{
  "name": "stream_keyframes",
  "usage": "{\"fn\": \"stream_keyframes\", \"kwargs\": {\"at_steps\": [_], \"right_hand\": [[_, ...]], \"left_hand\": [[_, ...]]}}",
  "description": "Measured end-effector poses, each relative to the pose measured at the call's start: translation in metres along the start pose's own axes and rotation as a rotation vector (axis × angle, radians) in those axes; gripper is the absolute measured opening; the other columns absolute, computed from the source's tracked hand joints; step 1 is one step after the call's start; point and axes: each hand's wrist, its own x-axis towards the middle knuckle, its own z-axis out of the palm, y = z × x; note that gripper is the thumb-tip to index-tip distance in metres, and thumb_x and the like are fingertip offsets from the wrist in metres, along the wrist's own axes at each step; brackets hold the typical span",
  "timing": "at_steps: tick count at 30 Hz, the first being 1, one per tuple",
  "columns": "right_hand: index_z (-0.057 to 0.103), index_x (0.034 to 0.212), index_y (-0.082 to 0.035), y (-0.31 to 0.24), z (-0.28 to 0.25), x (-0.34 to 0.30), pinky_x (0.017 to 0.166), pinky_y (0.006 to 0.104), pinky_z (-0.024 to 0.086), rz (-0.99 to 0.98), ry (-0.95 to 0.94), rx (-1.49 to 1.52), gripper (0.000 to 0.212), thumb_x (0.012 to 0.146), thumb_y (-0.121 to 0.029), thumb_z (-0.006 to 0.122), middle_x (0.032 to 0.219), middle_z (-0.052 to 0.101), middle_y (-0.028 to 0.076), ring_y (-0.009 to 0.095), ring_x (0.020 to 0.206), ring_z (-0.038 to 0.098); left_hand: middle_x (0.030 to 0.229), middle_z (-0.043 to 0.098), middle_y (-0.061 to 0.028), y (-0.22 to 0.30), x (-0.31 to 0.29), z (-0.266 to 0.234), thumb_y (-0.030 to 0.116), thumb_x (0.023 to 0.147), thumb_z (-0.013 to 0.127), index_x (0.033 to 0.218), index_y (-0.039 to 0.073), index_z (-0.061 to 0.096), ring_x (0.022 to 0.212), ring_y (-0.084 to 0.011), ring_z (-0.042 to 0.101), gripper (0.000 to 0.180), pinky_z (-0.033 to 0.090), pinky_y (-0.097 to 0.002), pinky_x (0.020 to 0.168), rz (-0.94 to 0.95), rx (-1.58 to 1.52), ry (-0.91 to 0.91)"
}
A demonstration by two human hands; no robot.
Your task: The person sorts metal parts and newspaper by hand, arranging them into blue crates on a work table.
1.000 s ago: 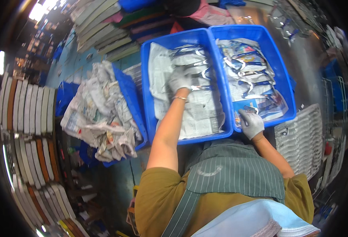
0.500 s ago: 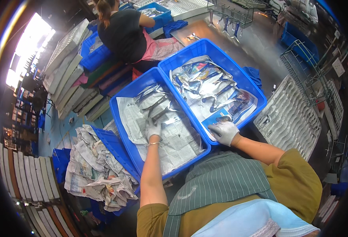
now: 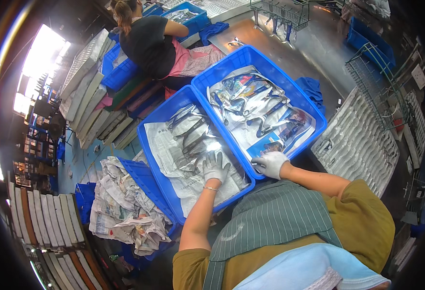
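Observation:
My left hand (image 3: 216,166), in a light glove, lies with its fingers spread on newspaper (image 3: 166,154) inside the left blue crate (image 3: 150,166). Just beyond its fingertips is a row of shiny, dark-edged metal pieces (image 3: 193,133); their exact kind is unclear. At the near corner of the right blue crate (image 3: 314,133), my gloved right hand (image 3: 272,165) has its fingers curled together, and what they hold, if anything, is hidden. More shiny metal pieces (image 3: 256,108) lie overlapping on paper in that crate, beside a blue printed sheet (image 3: 263,145).
Crumpled newspapers (image 3: 125,208) are heaped at the left by a tilted blue crate (image 3: 147,186). A ridged light tray (image 3: 357,140) and wire baskets (image 3: 374,89) stand at the right. Another person (image 3: 149,43) sits beyond the crates, near stacked trays (image 3: 84,96).
My left hand has moved right and nearer to me over the newspaper, uncovering the metal pieces, and its fingers are now spread. The right hand has shifted only slightly.

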Motion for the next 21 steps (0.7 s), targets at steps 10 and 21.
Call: {"fn": "stream_keyframes", "kwargs": {"at_steps": [10,21], "right_hand": [[0.061,0.108,-0.003,0.157,-0.107,0.082,0.065,0.0246,0.046,0.323,0.764,1.116,0.029,0.090,-0.024,0.052,0.078,0.063,0.003,0.011,0.067,0.056],[0.026,0.137,0.004,0.412,-0.162,0.246,0.100,0.0346,0.034,0.603,0.817,0.764,0.095,0.070,-0.047,0.069,0.139,0.034,0.024,0.033,0.127,0.037]], "left_hand": [[0.138,0.033,-0.0229,0.080,-0.009,-0.081,0.037,0.084,0.058,0.135,0.004,0.034,0.128,-0.0349,0.032,0.065,0.028,-0.0395,0.105,-0.249,-0.828,0.340],[0.138,0.025,-0.0303,0.140,-0.011,-0.053,0.024,0.074,0.065,0.125,0.016,0.048,0.116,-0.0443,0.043,0.055,0.039,-0.0442,0.094,-0.357,-0.313,0.357]]}}
